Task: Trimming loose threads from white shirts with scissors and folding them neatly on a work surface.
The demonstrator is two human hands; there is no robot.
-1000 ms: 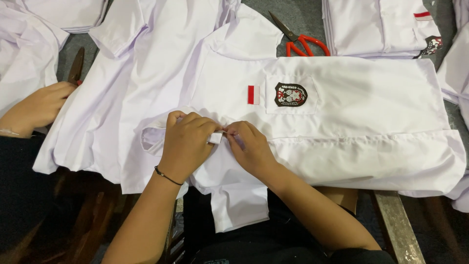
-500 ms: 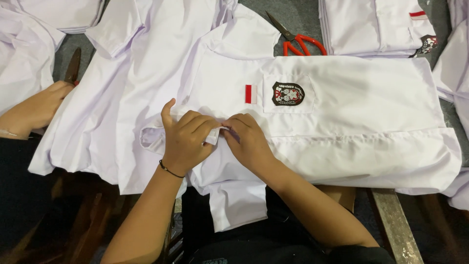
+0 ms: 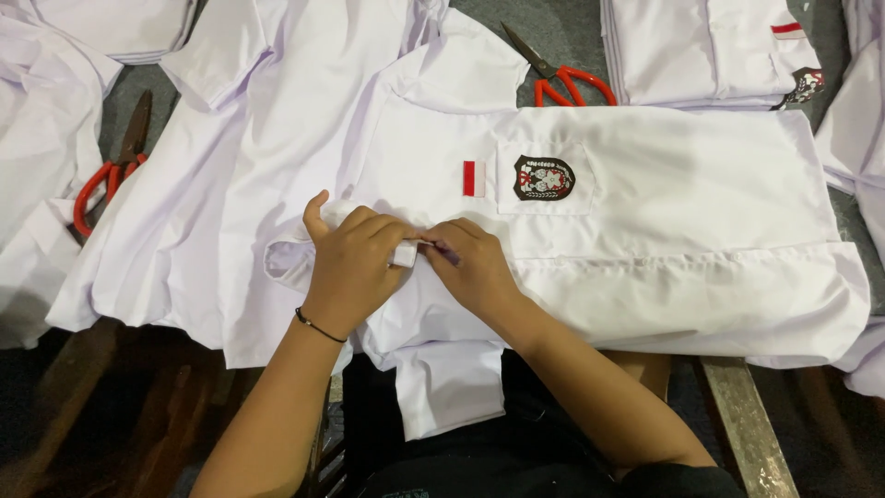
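Observation:
A white shirt (image 3: 645, 212) lies flat in front of me, with a dark crest badge (image 3: 543, 177) on its pocket and a small red and white patch (image 3: 473, 178) beside it. My left hand (image 3: 355, 263), with a thin black bracelet at the wrist, pinches the shirt's white fabric near the collar end. My right hand (image 3: 472, 263) meets it fingertip to fingertip and grips the same fold. What lies between the fingertips is too small to make out.
More white shirts (image 3: 267, 120) lie spread to the left, and a folded stack (image 3: 710, 46) sits at the top right. Red-handled scissors (image 3: 558, 78) lie beyond the shirt, and another pair (image 3: 111, 175) lies at the left. A wooden table edge (image 3: 747, 424) shows below.
Another person's hand at the far left has gone from view. My left thumb has lifted and both hands stay pressed together on the fabric.

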